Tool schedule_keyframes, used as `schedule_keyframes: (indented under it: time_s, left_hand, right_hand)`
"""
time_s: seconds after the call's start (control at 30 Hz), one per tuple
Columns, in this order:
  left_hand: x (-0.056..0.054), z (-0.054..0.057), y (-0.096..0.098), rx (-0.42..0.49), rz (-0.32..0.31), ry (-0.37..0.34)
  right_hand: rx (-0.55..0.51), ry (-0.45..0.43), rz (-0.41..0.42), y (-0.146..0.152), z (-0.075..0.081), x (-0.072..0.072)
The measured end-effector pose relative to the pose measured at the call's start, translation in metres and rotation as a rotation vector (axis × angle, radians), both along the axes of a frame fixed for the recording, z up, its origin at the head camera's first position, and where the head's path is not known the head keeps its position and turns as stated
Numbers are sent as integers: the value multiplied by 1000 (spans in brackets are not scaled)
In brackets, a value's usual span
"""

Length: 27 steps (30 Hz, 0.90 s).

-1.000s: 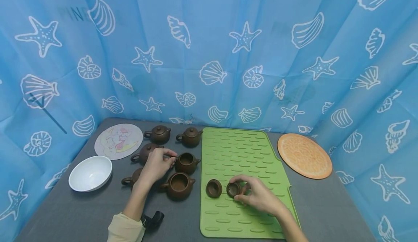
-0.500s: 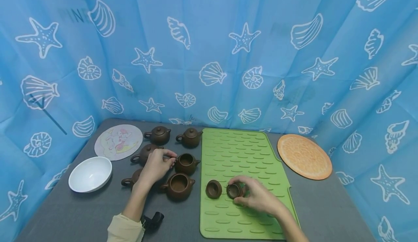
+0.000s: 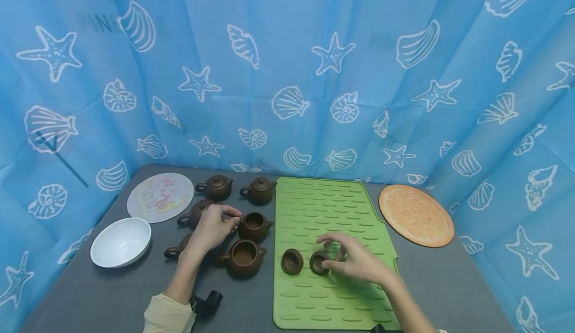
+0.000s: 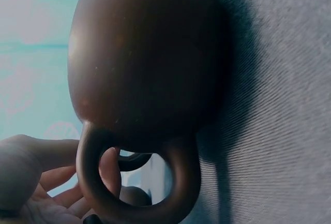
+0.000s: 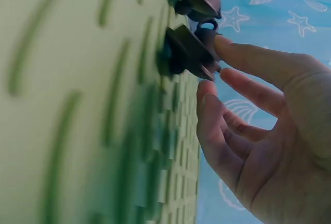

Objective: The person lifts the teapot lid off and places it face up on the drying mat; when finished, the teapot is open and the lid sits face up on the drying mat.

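Observation:
My left hand pinches the handle of a brown lidless teapot left of the green mat. A second lidless teapot stands nearer me; its handle fills the left wrist view, partly hiding my fingers. On the mat two brown teapot lids lie upside down, tilted on their knobs: a left lid and a right lid. My right hand is at the right lid, thumb touching or very near its rim, index finger lifted away. In the right wrist view the fingers are spread beside this lid.
Lidded brown teapots stand at the back left; others are partly behind my left arm. A white bowl and a round picture mat lie farther left. The green mat is central, with a round orange mat right of it.
My right hand's fingers have spread and let go of the right lid, which now rests on the mat. The left hand keeps its hold on the teapot handle.

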<state>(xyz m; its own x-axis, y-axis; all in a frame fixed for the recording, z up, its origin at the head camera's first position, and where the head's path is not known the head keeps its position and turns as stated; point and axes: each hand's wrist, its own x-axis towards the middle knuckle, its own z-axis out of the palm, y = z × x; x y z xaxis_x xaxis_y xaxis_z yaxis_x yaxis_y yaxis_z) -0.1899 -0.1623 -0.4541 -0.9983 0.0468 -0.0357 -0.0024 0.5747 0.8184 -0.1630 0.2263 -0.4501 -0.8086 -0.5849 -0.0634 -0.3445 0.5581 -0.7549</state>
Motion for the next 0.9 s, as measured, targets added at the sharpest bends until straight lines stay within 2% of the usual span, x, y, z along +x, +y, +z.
schedule_keyframes:
  time_s: [0.3,0.5,0.73,0.83,0.9]
  left_hand:
    - [-12,11,-1,-5,-39,-4]
    - [-24,24,0,-66,-82,40]
    - [-44,29,0,-82,-148,119]
    - [-54,31,2,-78,-150,138]
    - [-60,31,3,-80,-129,146]
  right_hand:
    - [29,76,33,-19,19,-28]
    - [-43,61,52,-45,28,-52]
    - [-98,8,9,-81,34,-86]
    - [-108,3,-1,-95,34,-99]
    - [-123,3,-6,-105,33,-107]
